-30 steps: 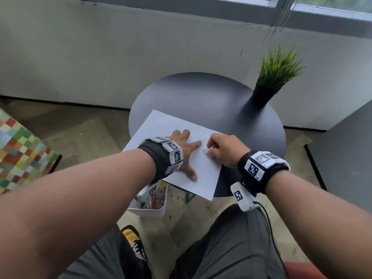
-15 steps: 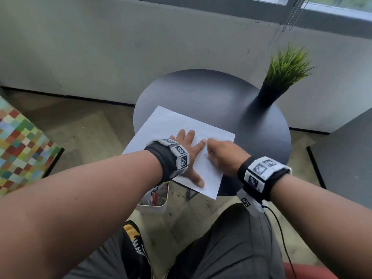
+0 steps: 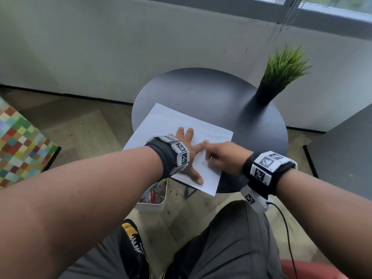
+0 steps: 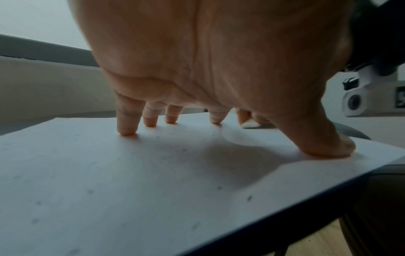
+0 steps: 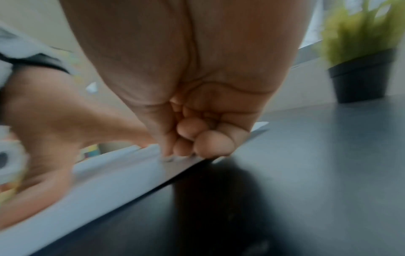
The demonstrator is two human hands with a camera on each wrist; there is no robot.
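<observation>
At the centre of the head view, a white sheet of paper (image 3: 171,121) lies flat on the round dark surface (image 3: 201,91), set at a slant. Its left and lower corners jut past the rim.

The left hand (image 3: 193,152) is spread on the sheet's lower half. Its fingers are straight and apart, and the thumb points toward the bottom of the frame. From the left wrist view, the fingertips (image 4: 127,128) and the thumb (image 4: 328,147) press down on the paper while the palm arches clear of it.

Just to the right, the right hand (image 3: 225,156) sits at the sheet's right edge, almost touching the left index finger. Its fingers are curled tight together, tips down on the paper. The left wrist view shows a small white piece (image 4: 249,123) pinched under those tips. What it is cannot be told. The right wrist view is blurred, but it shows the same bunched fingers (image 5: 203,143) meeting the paper's edge.

Toward the upper right of the head view, a potted plant (image 3: 281,71) with green grassy leaves stands at the surface's rim, well apart from the sheet. Below the surface's left edge a white bin (image 3: 155,206) sits on the floor, holding small items. A multicoloured checked block (image 3: 18,146) fills the left edge of the frame.
</observation>
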